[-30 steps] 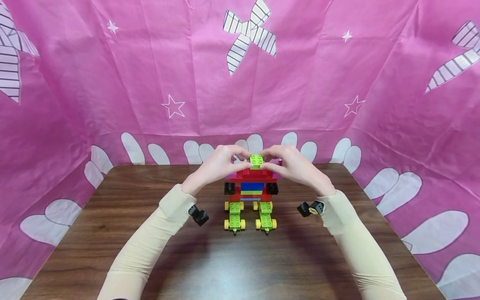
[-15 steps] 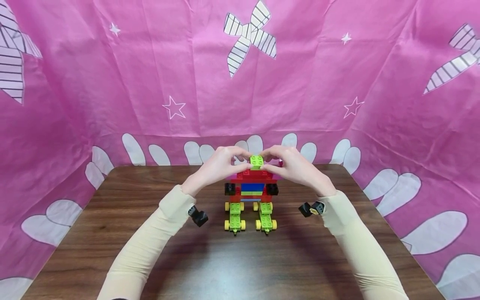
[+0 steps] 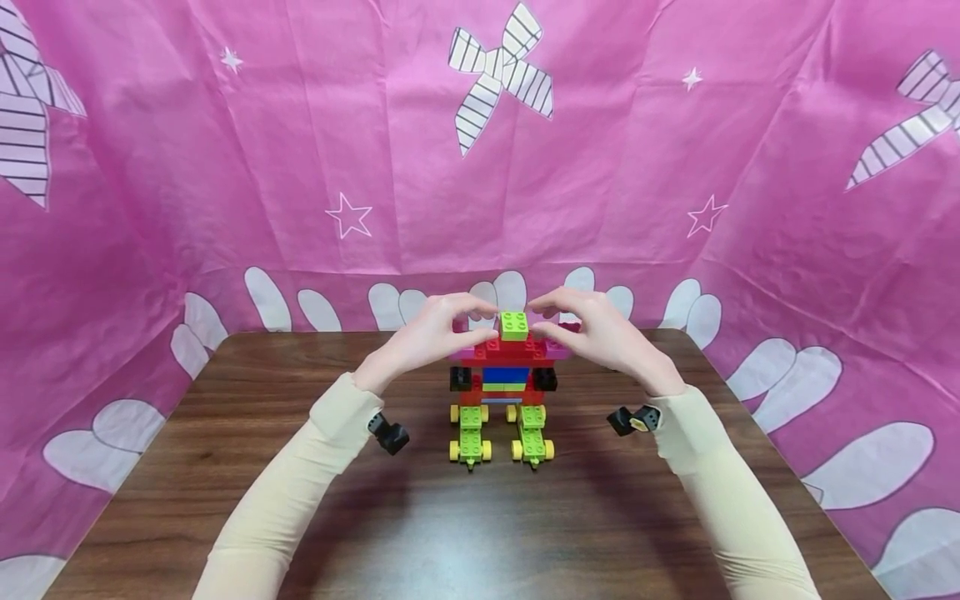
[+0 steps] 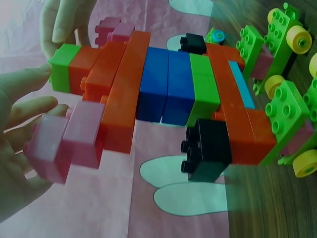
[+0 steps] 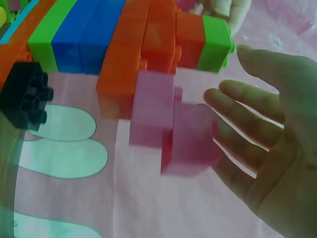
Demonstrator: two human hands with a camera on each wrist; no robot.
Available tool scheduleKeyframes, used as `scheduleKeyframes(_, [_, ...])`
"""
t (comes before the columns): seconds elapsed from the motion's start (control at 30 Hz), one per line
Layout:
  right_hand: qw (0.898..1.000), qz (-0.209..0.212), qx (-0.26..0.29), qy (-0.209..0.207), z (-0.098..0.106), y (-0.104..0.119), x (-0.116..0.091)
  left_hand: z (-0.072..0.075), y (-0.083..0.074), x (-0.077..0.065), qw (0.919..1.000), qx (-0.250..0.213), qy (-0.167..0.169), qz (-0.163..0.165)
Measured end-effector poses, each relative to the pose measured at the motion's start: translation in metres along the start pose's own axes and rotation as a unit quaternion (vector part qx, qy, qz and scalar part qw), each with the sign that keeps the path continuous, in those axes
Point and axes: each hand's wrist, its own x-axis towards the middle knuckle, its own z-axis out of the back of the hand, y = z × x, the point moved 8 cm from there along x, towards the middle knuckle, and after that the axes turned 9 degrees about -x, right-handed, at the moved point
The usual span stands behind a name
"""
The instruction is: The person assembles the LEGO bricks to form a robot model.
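Note:
In the head view a toy-brick figure stands upright on the table, topped by a lime-green brick (image 3: pixel 513 326). My left hand (image 3: pixel 437 331) is at that brick's left side, fingers loosely bent and holding nothing. On the other side my right hand (image 3: pixel 596 333) is a little apart from it, its fingers spread in the right wrist view. Below the green brick come red bricks (image 4: pixel 119 94), blue bricks (image 4: pixel 166 87) and a black brick (image 4: pixel 210 148) on each side. Pink bricks (image 5: pixel 188 136) stick out at the shoulders, near my fingers. The feet are green wheeled bases (image 3: pixel 470 442) with yellow wheels.
The figure stands towards the back of a dark wood-grain table (image 3: pixel 225 450). A pink cloth (image 3: pixel 300 167) with bows, stars and white oval shapes hangs behind and along both sides. Small black devices (image 3: pixel 388 433) are worn at both wrists.
Both hands have let go of the green brick and moved slightly apart, the right hand more to the right. The brick stays on top and the figure has not moved.

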Motion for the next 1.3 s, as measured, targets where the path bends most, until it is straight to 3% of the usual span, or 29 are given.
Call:
scheduleKeyframes(0.17, [0.999,-0.018,-0.018,-0.038,0.008,-0.015,-0.01,0.006,0.007,-0.008,0.9995,-0.008,0.002,0.03])
scheduleKeyframes(0.33, [0.996,-0.015,-0.032,-0.08,0.013,-0.029,-0.02,0.008,0.012,-0.016,0.9997,0.002,0.003,0.024])
scheduleKeyframes(0.5, [0.994,-0.035,-0.043,-0.094,0.012,-0.047,-0.032,0.007,0.018,-0.021,0.9997,0.015,0.009,0.016])
scheduleKeyframes(0.9, [0.99,-0.123,-0.049,-0.055,-0.006,-0.115,-0.059,0.013,0.03,-0.029,0.9992,0.027,0.005,0.03])
scheduleKeyframes(1.2, [0.987,-0.14,-0.073,-0.035,-0.026,-0.155,-0.082,0.014,0.035,-0.033,0.9989,0.011,0.002,0.046])
scheduleKeyframes(1.3, [0.984,-0.159,-0.076,-0.01,-0.036,-0.167,-0.089,0.016,0.037,-0.034,0.9988,0.011,-0.001,0.047])
